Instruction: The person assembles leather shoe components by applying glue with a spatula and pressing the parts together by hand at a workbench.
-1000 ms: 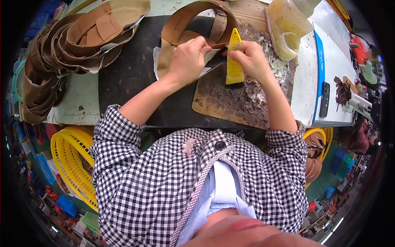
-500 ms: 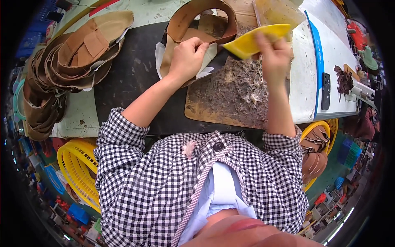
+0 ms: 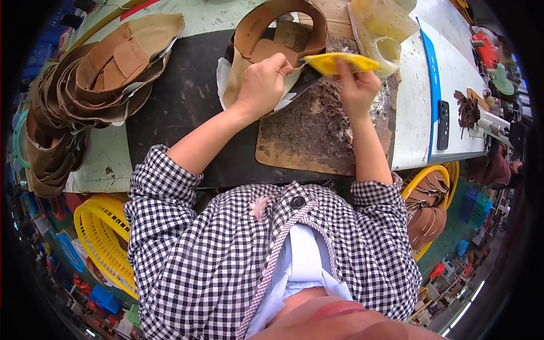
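Observation:
My left hand [image 3: 263,85] pinches the edge of a brown leather shoe upper [image 3: 250,29]. The upper curves up in an open loop beyond the hand, and its pale lining side lies on the black mat [image 3: 187,90]. In my right hand [image 3: 358,89] is a flat yellow tool [image 3: 334,62] with a dark tip; its exact kind I cannot make out. The tip points left and meets or nearly meets the upper's edge beside my left fingertips. Below the right hand lies a brown board [image 3: 309,136] crusted with dried residue.
Several brown uppers [image 3: 133,59] are stacked at the left. A yellowed translucent container [image 3: 379,28] with a round opening stands beyond my right hand. A black phone-like device [image 3: 443,124] lies at the right. Yellow baskets [image 3: 105,243] flank me below the table.
My right hand has swung left and slightly nearer, bringing the yellow tool's tip to the upper's edge beside my left fingers. The container behind it now shows more. My left hand keeps its pinch.

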A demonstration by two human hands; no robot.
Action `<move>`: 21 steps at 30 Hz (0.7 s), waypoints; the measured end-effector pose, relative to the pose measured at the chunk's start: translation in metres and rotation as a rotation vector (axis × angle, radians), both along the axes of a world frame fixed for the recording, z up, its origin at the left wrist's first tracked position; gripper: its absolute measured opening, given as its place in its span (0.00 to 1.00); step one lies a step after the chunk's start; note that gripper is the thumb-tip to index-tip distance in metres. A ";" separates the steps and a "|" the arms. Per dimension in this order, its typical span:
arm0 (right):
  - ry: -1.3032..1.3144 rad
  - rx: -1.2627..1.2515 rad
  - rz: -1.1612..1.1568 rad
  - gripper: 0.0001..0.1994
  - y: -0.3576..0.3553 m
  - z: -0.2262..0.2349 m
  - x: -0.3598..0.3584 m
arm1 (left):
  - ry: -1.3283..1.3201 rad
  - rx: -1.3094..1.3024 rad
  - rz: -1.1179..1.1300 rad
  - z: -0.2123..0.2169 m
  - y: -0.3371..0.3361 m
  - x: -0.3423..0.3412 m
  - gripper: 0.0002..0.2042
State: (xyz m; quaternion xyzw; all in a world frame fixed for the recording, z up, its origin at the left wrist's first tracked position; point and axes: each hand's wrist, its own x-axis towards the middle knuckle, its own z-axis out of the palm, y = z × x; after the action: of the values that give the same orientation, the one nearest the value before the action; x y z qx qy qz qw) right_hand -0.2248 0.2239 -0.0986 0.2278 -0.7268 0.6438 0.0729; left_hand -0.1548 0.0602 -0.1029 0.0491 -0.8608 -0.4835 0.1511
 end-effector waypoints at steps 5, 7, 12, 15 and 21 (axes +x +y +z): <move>-0.072 -0.042 0.157 0.04 0.002 -0.001 -0.002 | -0.072 0.074 0.024 0.001 -0.002 -0.001 0.05; -0.078 -0.029 0.097 0.05 0.003 -0.002 -0.003 | -0.074 0.081 0.022 0.001 -0.002 -0.001 0.05; -0.287 -0.102 0.227 0.06 0.012 0.002 -0.016 | -0.234 0.094 0.023 0.002 -0.009 -0.005 0.08; -0.202 -0.214 0.400 0.03 0.009 0.005 0.000 | -0.301 0.196 0.022 -0.006 -0.015 -0.012 0.10; 0.456 0.157 0.209 0.07 0.001 -0.008 0.011 | -0.287 0.298 0.050 -0.013 -0.012 -0.012 0.12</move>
State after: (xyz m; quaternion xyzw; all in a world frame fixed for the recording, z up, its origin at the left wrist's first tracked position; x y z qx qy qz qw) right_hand -0.2133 0.2249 -0.1064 0.4458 -0.7117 0.5216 0.1503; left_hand -0.1672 0.0482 -0.1160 0.1607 -0.7908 -0.5898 0.0299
